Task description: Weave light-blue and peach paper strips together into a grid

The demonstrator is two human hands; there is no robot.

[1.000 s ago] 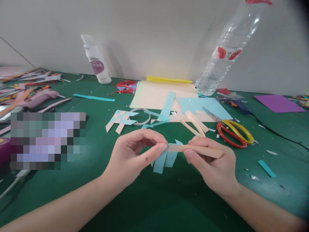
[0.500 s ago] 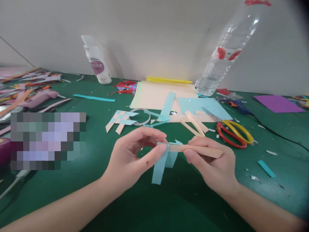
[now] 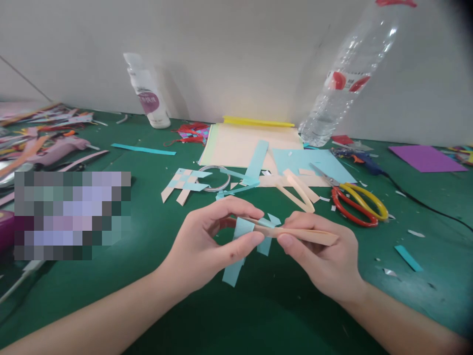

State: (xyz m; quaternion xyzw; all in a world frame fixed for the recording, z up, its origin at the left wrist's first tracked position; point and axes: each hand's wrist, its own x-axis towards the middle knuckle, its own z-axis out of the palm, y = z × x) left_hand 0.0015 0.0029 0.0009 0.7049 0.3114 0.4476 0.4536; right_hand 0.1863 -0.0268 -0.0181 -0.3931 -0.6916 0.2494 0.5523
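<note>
My left hand (image 3: 207, 246) pinches a light blue paper strip (image 3: 235, 261) where it crosses a folded peach paper strip (image 3: 306, 234). The blue strip hangs down below my thumb, and a second short blue piece (image 3: 264, 245) hangs beside it. My right hand (image 3: 325, 256) grips the peach strip between thumb and fingers and holds it level above the green table (image 3: 258, 315). Both hands are closed on the paper.
A small woven blue and peach piece (image 3: 185, 182) lies beside a tape ring (image 3: 214, 178). Red and yellow scissors (image 3: 354, 202), peach loops (image 3: 299, 190), paper sheets (image 3: 251, 143), a clear bottle (image 3: 343, 79), a glue bottle (image 3: 148, 93) and a glue gun (image 3: 59, 148) lie around.
The blue strip has slid further down through the peach strip and now hangs lower. My left fingers shifted right over the crossing. My right hand moved slightly lower.
</note>
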